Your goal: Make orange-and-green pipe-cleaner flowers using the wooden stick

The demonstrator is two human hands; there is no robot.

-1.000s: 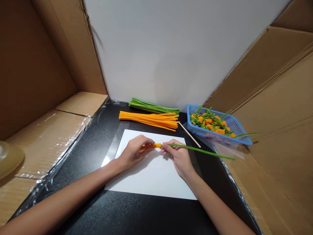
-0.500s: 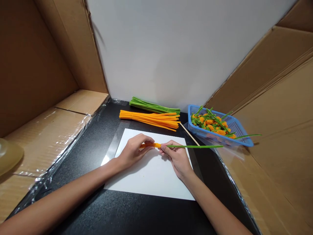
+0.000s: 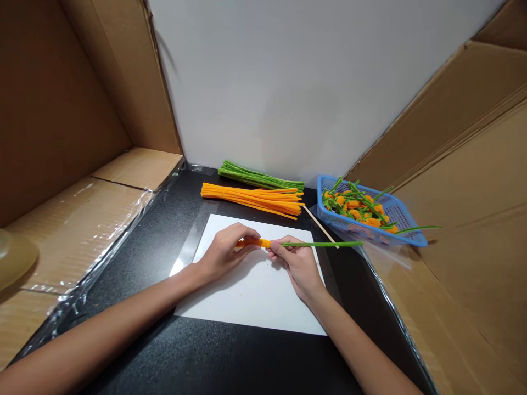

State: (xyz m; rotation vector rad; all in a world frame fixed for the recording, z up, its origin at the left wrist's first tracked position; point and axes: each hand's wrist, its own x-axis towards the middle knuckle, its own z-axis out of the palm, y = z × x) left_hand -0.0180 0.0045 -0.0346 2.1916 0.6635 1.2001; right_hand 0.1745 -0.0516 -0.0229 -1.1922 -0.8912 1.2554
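Orange coil [image 3: 265,243], partly hidden behind L hand [image 3: 225,249] fingers.

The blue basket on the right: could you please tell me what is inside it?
The blue basket holds jumbled orange pieces and green stems, one reaching past its rim. Whatever lies beneath them is hidden.

1 orange coil [image 3: 265,243] joins 1 straight green stem [image 3: 325,244] above paper [image 3: 247,291].
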